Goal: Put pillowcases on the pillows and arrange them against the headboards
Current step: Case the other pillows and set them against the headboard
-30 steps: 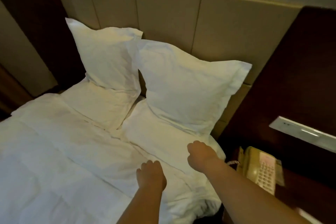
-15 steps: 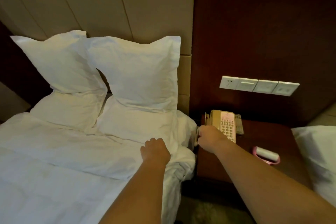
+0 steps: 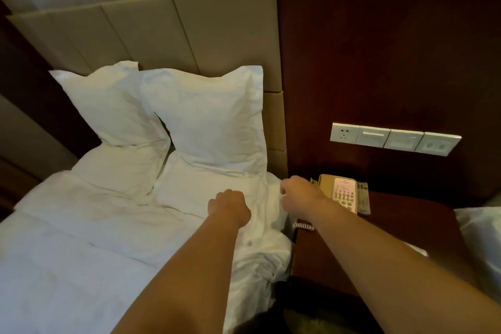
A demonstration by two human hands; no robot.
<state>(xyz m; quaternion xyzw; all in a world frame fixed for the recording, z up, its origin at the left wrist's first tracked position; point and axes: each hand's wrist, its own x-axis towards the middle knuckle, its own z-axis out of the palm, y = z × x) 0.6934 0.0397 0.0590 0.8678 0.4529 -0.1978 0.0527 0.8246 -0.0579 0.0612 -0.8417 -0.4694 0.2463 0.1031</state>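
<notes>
Four white cloth pillows fill the head of the white-sheeted bed (image 3: 81, 252). The left upright pillow (image 3: 108, 106) and right upright pillow (image 3: 211, 122) lean on the beige padded headboard (image 3: 162, 35), inner edges overlapping, above the left flat pillow (image 3: 119, 168) and right flat pillow (image 3: 203, 187). The left hand (image 3: 229, 207) rests on the sheet at the right flat pillow's near edge, and the right hand (image 3: 298, 195) is at the bed's right edge. Both have their fingers curled, and I cannot tell whether they hold cloth. A narrow gap parts the bed from the dark wooden bedside counter (image 3: 393, 230), which carries a beige push-button telephone (image 3: 341, 192).
</notes>
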